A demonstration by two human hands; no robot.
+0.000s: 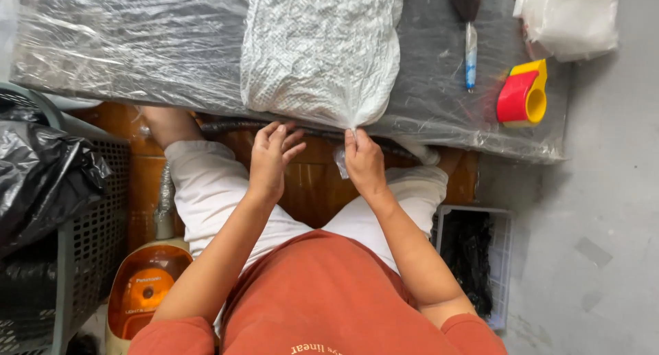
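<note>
- Plastic-covered grey table [137, 60] lies just beyond my hands.
- My right hand [364, 164] pinches the gathered neck of the clear bag of white quilted fabric [319, 49].
- My left hand [271, 159] hovers beside it, fingers loosely spread, holding nothing.

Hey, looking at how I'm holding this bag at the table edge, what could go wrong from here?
The right hand pinches only the gathered neck of the clear bag of white material; a slip could let it open. The left hand is open beside it and gives no support. The bag's neck end overhangs the plastic-covered table, so it might slide off toward your lap.
</note>
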